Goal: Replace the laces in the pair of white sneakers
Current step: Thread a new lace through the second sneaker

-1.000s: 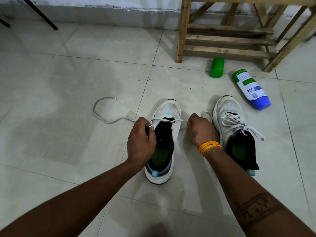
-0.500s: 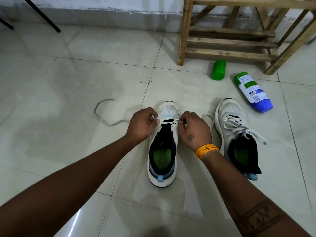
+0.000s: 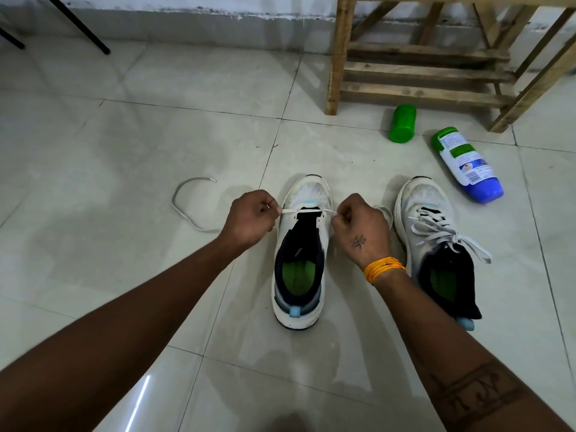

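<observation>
Two white sneakers stand side by side on the tiled floor. The left sneaker (image 3: 300,254) has a white lace (image 3: 293,210) threaded only across its front eyelets. My left hand (image 3: 251,218) pinches the lace's left part beside the shoe. My right hand (image 3: 361,229) pinches the right part on the other side, and the lace runs taut between them. The lace's long free end (image 3: 187,210) trails in a curve on the floor to the left. The right sneaker (image 3: 436,244) is fully laced and untied.
A green bottle (image 3: 403,123) and a white, blue and green bottle (image 3: 467,165) lie on the floor beyond the right sneaker. A wooden rack (image 3: 420,63) stands at the back right. Black legs (image 3: 78,24) slant at the back left.
Both hands moved from the shoe's middle up to its front eyelets, then drew apart sideways, stretching the lace taut across the shoe.
</observation>
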